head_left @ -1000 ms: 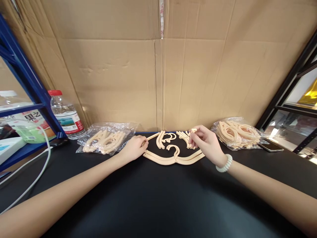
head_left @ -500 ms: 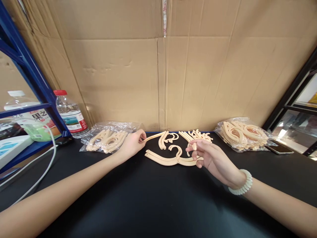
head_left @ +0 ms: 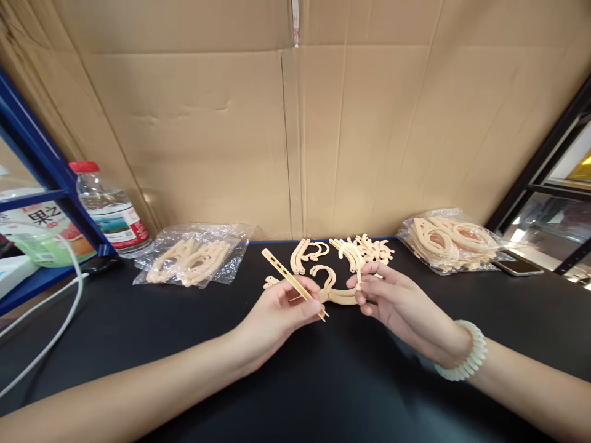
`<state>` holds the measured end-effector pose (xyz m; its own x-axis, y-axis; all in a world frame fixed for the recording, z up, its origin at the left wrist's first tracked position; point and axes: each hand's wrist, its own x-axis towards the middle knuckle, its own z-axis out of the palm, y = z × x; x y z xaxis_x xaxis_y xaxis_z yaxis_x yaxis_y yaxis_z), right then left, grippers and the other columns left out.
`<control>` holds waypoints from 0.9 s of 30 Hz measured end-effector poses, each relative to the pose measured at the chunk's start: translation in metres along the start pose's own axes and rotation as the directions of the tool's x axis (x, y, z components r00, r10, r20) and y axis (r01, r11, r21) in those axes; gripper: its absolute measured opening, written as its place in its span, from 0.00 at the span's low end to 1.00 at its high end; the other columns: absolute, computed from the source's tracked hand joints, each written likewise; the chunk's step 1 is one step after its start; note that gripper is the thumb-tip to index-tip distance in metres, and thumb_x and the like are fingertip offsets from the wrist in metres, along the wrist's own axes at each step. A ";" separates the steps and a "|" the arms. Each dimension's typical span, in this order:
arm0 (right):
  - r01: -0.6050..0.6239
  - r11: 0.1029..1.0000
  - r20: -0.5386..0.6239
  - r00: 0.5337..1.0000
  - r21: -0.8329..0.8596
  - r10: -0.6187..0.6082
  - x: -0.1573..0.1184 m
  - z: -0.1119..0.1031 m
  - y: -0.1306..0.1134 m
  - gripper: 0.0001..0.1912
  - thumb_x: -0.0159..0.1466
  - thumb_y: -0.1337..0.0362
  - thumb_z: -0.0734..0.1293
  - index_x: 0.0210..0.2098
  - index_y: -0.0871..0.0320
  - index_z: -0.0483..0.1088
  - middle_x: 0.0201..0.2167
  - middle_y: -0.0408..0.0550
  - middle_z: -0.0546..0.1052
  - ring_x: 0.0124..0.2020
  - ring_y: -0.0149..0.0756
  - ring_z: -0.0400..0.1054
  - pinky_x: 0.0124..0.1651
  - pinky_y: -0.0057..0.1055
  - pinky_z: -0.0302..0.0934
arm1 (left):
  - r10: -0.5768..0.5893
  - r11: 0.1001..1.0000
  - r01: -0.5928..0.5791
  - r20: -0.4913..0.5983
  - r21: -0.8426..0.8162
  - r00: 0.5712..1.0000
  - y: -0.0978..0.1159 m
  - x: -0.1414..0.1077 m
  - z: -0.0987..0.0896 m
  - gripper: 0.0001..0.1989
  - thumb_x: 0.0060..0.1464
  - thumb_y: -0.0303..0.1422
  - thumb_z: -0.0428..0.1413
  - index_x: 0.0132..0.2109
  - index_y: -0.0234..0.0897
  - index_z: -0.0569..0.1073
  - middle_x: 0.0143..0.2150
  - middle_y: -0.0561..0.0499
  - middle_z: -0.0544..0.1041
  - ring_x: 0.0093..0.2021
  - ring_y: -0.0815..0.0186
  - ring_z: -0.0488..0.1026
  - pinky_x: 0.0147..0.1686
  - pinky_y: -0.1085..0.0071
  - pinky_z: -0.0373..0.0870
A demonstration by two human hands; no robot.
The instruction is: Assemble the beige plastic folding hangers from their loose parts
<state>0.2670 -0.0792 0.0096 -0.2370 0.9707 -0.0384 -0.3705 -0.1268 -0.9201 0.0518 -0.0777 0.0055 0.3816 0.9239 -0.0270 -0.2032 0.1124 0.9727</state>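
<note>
My left hand (head_left: pixel 289 307) is closed on a beige plastic hanger arm (head_left: pixel 287 275), its slotted edge turned up and its far end pointing up and left. My right hand (head_left: pixel 397 295) pinches a small curved beige hanger hook (head_left: pixel 359 276), partly covered by the fingers. Both hands are above the table, a short gap between them. Behind them lies a hanger with its hook (head_left: pixel 329 278) pointing away, its arms partly hidden by my hands. Farther back are loose hanger arms (head_left: pixel 300 256), a bunch of more arms (head_left: pixel 347 253) and a pile of hooks (head_left: pixel 375 249).
Clear bags of hanger parts lie at left (head_left: pixel 189 258) and right (head_left: pixel 446 240) on the black table (head_left: pixel 295 381). A red-capped water bottle (head_left: pixel 113 212) stands by the blue shelf frame (head_left: pixel 76 215). A phone (head_left: pixel 519 266) lies at right; a white cable (head_left: pixel 74 307) runs at left.
My left hand has brought the hanger arm from the back towards me and to the right, tilting it up. My right hand stays near its place with the hook, now turned more upright.
</note>
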 end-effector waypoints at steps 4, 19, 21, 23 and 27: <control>-0.031 0.998 0.029 0.999 0.049 0.029 -0.001 0.002 0.004 0.17 0.54 0.66 0.75 0.39 0.54 0.66 0.37 0.45 0.77 0.31 0.28 0.69 0.39 0.29 0.66 | 0.078 0.991 -0.079 0.016 0.110 0.997 -0.010 -0.005 0.001 0.10 0.47 0.32 0.66 0.32 0.37 0.71 0.30 0.55 0.73 0.33 0.67 0.75 0.40 0.67 0.73; -0.003 0.990 0.130 0.991 -0.144 0.022 -0.005 0.006 0.026 0.08 0.55 0.61 0.75 0.33 0.57 0.76 0.37 0.47 0.80 0.38 0.36 0.76 0.43 0.32 0.69 | 0.230 0.931 -0.191 -0.091 0.312 0.969 -0.012 -0.003 -0.001 0.14 0.44 0.32 0.66 0.29 0.37 0.67 0.31 0.56 0.69 0.33 0.67 0.74 0.36 0.68 0.75; 0.014 0.989 0.146 0.989 -0.149 0.008 -0.005 0.007 0.026 0.09 0.56 0.61 0.75 0.33 0.58 0.75 0.38 0.48 0.80 0.39 0.35 0.75 0.43 0.31 0.68 | 0.232 0.933 -0.199 -0.078 0.301 0.970 -0.012 -0.003 0.000 0.13 0.45 0.31 0.66 0.29 0.37 0.67 0.30 0.56 0.69 0.32 0.68 0.74 0.36 0.69 0.75; 0.031 0.988 0.163 0.987 -0.151 -0.006 -0.005 0.007 0.027 0.09 0.56 0.62 0.75 0.33 0.58 0.74 0.38 0.47 0.80 0.39 0.34 0.75 0.44 0.31 0.67 | 0.235 0.932 -0.206 -0.066 0.297 0.970 -0.012 -0.004 0.002 0.13 0.45 0.30 0.66 0.28 0.36 0.67 0.29 0.57 0.70 0.31 0.69 0.75 0.35 0.71 0.75; 0.051 0.983 0.254 0.967 -0.179 -0.004 -0.005 0.006 0.025 0.06 0.58 0.64 0.74 0.32 0.58 0.74 0.39 0.46 0.80 0.42 0.33 0.73 0.51 0.32 0.65 | 0.278 0.916 -0.247 -0.055 0.315 0.959 -0.011 -0.006 0.004 0.13 0.45 0.28 0.66 0.27 0.36 0.68 0.27 0.58 0.71 0.30 0.70 0.75 0.34 0.73 0.74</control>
<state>0.2531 -0.0883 -0.0111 -0.4561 0.8875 0.0654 -0.2153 -0.0387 -0.9758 0.0555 -0.0860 -0.0041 0.2603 0.9374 0.2314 0.0034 -0.2406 0.9706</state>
